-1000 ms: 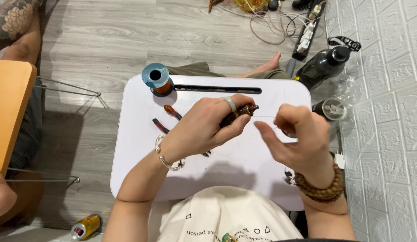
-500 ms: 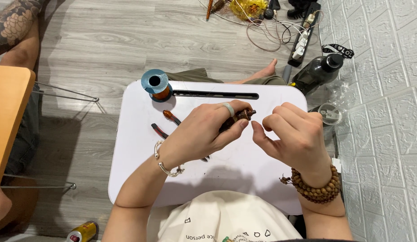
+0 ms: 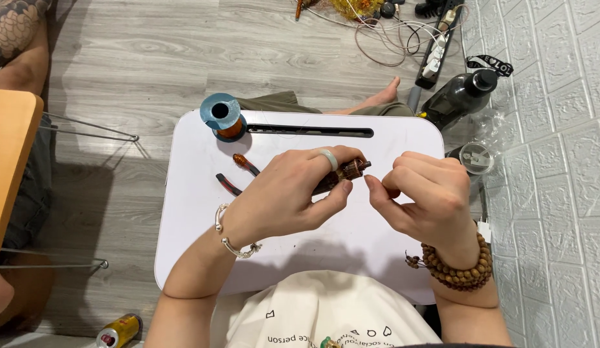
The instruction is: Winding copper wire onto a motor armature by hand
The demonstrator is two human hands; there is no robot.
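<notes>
My left hand [image 3: 284, 196] is closed around a dark brown wooden stick-like piece [image 3: 347, 173] whose end pokes out to the right, above the white lap table [image 3: 196, 212]. My right hand [image 3: 423, 196] sits just right of that end with its fingertips pinched together close to it; whether they hold anything thin I cannot tell. Pliers with red-brown handles [image 3: 238, 173] lie on the table, partly hidden under my left hand. A spool of copper wire [image 3: 223, 116] with blue flanges stands at the table's far left corner.
A long slot [image 3: 309, 131] runs along the table's far edge. A dark bottle [image 3: 458, 98] and a round lid [image 3: 475, 158] lie on the floor at the right, by the white wall. Cables and a power strip [image 3: 435, 55] lie beyond. A drink can [image 3: 119, 330] lies at the lower left; an orange table edge [image 3: 6, 161] stands at the left.
My right hand has moved left, toward the end of the wooden piece, and its fingers have closed into a pinch. My left hand has kept its grip.
</notes>
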